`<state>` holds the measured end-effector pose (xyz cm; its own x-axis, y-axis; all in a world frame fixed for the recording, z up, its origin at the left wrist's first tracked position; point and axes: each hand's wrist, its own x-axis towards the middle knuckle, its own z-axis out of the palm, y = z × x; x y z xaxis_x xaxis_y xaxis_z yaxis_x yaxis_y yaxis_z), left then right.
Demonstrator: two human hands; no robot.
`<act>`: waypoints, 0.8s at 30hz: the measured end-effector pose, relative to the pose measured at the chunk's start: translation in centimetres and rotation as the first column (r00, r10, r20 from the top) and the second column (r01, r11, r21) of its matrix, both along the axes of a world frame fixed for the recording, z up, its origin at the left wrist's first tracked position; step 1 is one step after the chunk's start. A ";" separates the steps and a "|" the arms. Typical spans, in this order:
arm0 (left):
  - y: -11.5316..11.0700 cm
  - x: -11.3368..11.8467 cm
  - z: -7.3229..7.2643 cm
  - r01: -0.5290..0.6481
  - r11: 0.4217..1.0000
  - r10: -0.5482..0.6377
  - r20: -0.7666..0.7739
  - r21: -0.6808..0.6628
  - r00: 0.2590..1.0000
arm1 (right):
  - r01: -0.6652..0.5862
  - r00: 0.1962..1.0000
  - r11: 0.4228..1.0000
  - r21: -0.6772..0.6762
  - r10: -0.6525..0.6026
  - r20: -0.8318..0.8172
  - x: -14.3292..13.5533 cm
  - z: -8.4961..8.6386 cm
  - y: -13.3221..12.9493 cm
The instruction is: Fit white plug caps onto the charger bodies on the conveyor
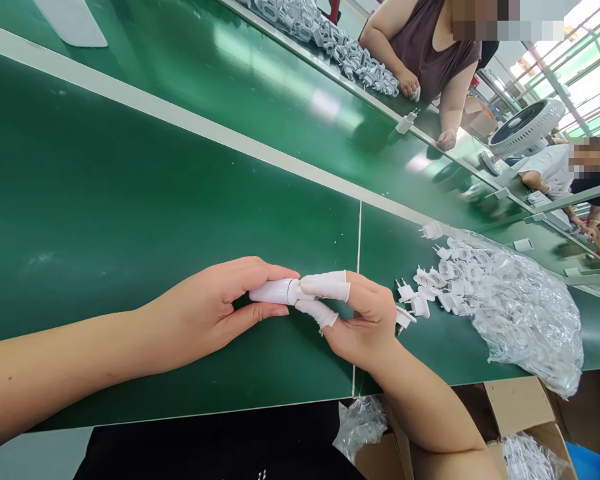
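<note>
Left hand (233, 297) and finger-covered right hand (367, 317), pinched onto opposite ends of one white casing (271, 292). Likely light, stiff and smooth, perhaps slippery; best gripped along the sides.

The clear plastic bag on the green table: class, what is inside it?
White plug pieces lie at the left end of the bag, and more white shapes show blurred through its film. Folds and glare hide how many there are and what lies deeper.

Left fingers (274, 272) and right fingers (330, 287) hold a white piece (273, 292).
</note>
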<state>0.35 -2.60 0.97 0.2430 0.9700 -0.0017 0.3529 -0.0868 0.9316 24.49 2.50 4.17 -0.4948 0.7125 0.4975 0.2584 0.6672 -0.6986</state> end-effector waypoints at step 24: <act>-0.2 1.6 -0.1 0.039 0.999 -0.033 0.432 -0.006 0.901 | -0.026 0.990 0.999 -0.031 0.022 -0.136 -0.1 -0.5 -0.4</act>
